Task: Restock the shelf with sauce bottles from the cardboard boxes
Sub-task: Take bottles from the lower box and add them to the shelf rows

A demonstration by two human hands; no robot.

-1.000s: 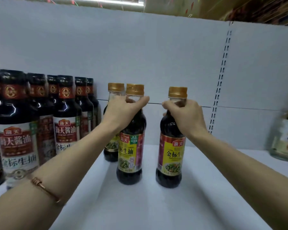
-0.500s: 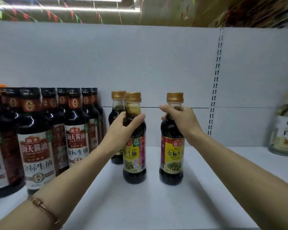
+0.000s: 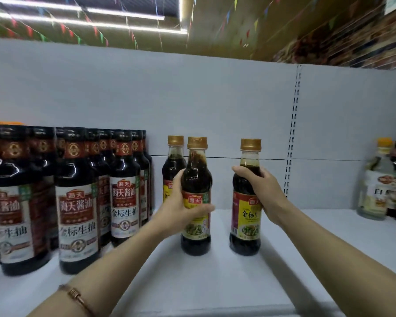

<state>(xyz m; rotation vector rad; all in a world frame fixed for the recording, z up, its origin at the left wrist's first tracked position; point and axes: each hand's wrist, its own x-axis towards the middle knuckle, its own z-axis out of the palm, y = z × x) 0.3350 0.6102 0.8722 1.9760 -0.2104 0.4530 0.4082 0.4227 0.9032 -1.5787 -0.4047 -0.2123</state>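
Three gold-capped sauce bottles stand upright on the white shelf (image 3: 215,282), long axes vertical, caps pointing up and yellow-and-red labels facing the camera. The middle bottle (image 3: 196,179) stands near the shelf centre; it holds dark sauce up into the neck, with residue smeared on the inside of the clear neck. The left hand (image 3: 181,211) grips this bottle at label height: the thumb wraps across the front of the label, and the fingers pass round the left side and behind. The grip sits about mid-body, so the neck and cap rise above the hand and the base shows below it, resting on the shelf. The right bottle (image 3: 246,225) stands apart to the right, with a bare gap of shelf between the two. Its dark sauce reaches the base of the neck. The right hand (image 3: 263,193) clamps this bottle at the shoulder, fingers curled over the front; the label and base lie below the grip, the neck and cap above it. The rear bottle (image 3: 173,163) stands just behind and left of the middle bottle, partly hidden by the left hand. To the left, rows of larger dark bottles (image 3: 78,202) with black caps stand upright. A clear bottle (image 3: 376,186) stands at the far right. A bracelet (image 3: 74,296) circles the left wrist.
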